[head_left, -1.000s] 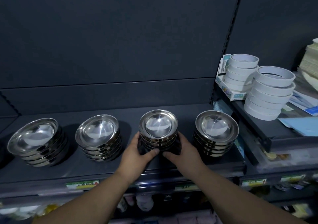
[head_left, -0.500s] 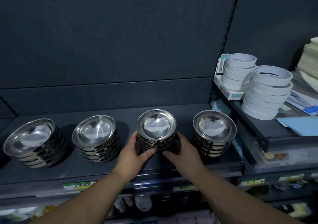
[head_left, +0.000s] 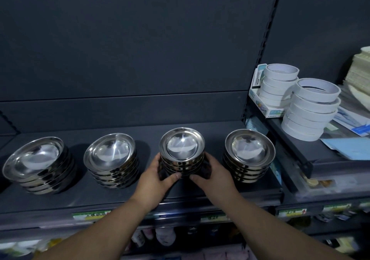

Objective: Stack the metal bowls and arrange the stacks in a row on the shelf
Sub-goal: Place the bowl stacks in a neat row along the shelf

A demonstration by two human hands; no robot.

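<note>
The third stack of shiny, round stainless-steel bowls point(head_left: 182, 153) sits near the front of the dark grey shelf point(head_left: 120, 191), between a like stack to its left point(head_left: 112, 159) and another at the right end point(head_left: 248, 155); a fourth, tilted stack point(head_left: 38, 163) stands furthest left. The left hand point(head_left: 158, 181) and the right hand point(head_left: 214, 177) are clamped on the third stack from either side, thumbs pressed low on its near face, fingers wrapped round behind and mostly hidden. Both forearms reach up and forward from below, wrists slightly bent inward. Nested steel like this is probably stiff and fairly heavy as a pile, with polished rims likely to slip, so a low, two-sided hold under the bottom bowl seems the safest place to grip.
</note>
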